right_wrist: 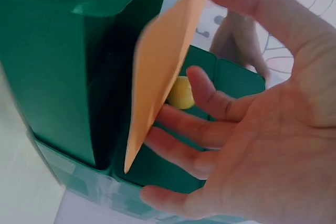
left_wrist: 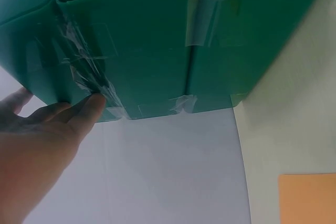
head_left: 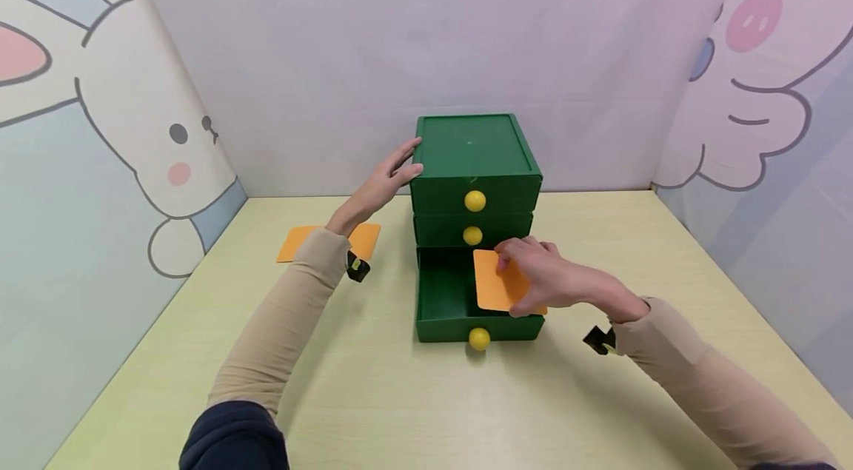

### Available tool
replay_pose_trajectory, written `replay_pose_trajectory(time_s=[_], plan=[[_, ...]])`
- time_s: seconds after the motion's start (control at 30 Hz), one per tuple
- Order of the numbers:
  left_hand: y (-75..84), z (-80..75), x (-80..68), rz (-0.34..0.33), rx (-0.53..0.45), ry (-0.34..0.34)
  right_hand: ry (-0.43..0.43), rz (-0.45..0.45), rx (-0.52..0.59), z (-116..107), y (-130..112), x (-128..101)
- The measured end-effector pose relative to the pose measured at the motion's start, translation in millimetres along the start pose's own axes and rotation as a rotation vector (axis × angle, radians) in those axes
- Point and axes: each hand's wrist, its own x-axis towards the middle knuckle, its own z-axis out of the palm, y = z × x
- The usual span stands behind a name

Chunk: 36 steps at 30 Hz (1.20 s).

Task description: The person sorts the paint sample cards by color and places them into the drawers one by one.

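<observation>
A green drawer cabinet (head_left: 469, 148) with yellow round knobs stands on the table, its bottom drawer (head_left: 441, 330) pulled out. My right hand (head_left: 553, 279) holds a thin orange card (head_left: 489, 289) between thumb and fingers, over the right part of that drawer. In the right wrist view the card (right_wrist: 160, 61) is tilted and slightly bowed, with the thumb at one edge and fingers against its face. My left hand (head_left: 385, 180) rests on the cabinet's upper left side. Its fingers lie against the green wall (left_wrist: 142, 61) in the left wrist view, not wrapped around anything.
Another piece of orange card (head_left: 365, 239) lies on the table left of the cabinet, partly hidden by my left forearm. The upper two drawers are closed. A pale curtain (head_left: 320, 70) hangs behind, and cartoon-printed panels (head_left: 113, 159) flank the table (head_left: 373, 396). Clear tape crosses the cabinet's side.
</observation>
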Motion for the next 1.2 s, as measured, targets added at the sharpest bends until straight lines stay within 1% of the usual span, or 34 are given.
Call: replay_pose_trajectory(time_s=[0.2,0.4,0.5,0.6,0.7,0.73,0.8,0.87,0.93,0.97,1.03,1.07,1.1,1.13,1.2], plan=[[0.7,0.7,0.4,0.006,-0.007,-0.001,-0.024,0.006,-0.002,10,0,8],[1.5,1.7,1.5,0.010,-0.012,-0.005,-0.030,-0.003,-0.019,10,2,9],[2.0,1.9,1.5,0.008,-0.013,-0.007,-0.047,-0.001,-0.015,9,2,9],[2.8,2.3,1.1,0.006,-0.008,-0.008,-0.081,0.003,0.012,5,3,6],[2.8,2.8,1.2,0.005,-0.005,-0.007,-0.088,-0.013,0.096,-10,1,2],[2.6,2.9,1.3,0.005,-0.004,-0.007,-0.071,-0.032,0.131,-17,1,1],[1.8,3.0,1.5,0.007,-0.005,-0.009,0.002,-0.092,0.194,-33,-1,-1],[-3.6,2.2,4.8,0.009,-0.004,-0.007,0.129,-0.169,0.238,-49,0,0],[-10.5,1.2,8.1,0.015,-0.005,-0.001,0.290,-0.235,0.248,-64,2,3],[-14.2,0.6,9.9,0.020,-0.006,0.004,0.373,-0.249,0.244,-71,5,6],[-22.7,-1.0,13.5,0.026,-0.005,0.020,0.508,-0.225,0.225,-82,13,14],[-25.4,-1.5,13.6,0.030,-0.005,0.027,0.547,-0.188,0.221,-87,18,18],[-28.2,-2.1,13.5,0.031,-0.010,0.033,0.565,-0.146,0.219,-91,24,24],[-30.8,-2.9,12.8,0.028,-0.011,0.043,0.562,-0.098,0.223,-95,32,29],[-37.2,-5.5,9.7,0.008,-0.010,0.067,0.495,0.007,0.247,-100,47,38]])
